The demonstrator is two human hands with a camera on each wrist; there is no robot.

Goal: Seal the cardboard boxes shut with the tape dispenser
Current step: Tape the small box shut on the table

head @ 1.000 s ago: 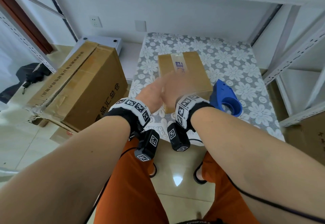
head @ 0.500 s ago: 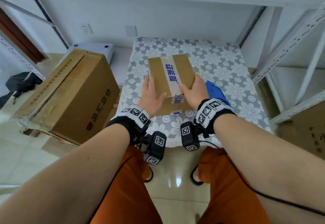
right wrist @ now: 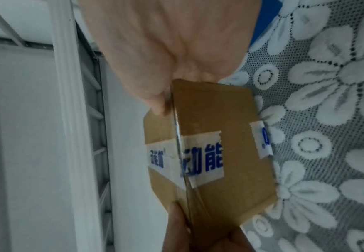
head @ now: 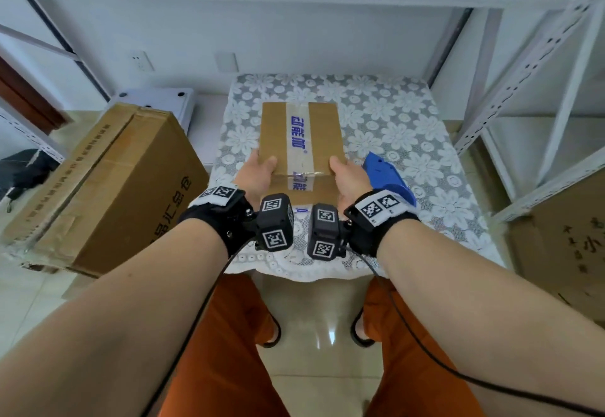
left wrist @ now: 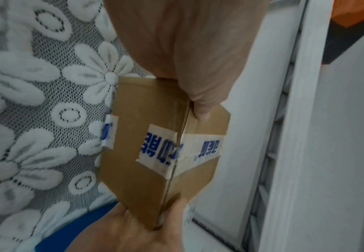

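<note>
Small cardboard box sits near the front-middle of the lace-covered table, one printed tape strip already along its top seam and folded down the near face. I can't tell from these views whether it's lifted off the cloth or still resting on it. Blue tape dispenser lies on the table just right of the box, untouched.

My read: the sealed box is being gripped to move or turn it. To do it well I'd keep the squeeze even on both sides and keep the box level — thumbs clear of the tape edge so it doesn't peel.

Left hand clamps the near-left corner, thumb on top, fingers down the side. Right hand mirrors it at the near-right corner. Hands apart, box between them, forearms reaching forward roughly parallel.

Bigger carton stands tilted off to the left.
</note>
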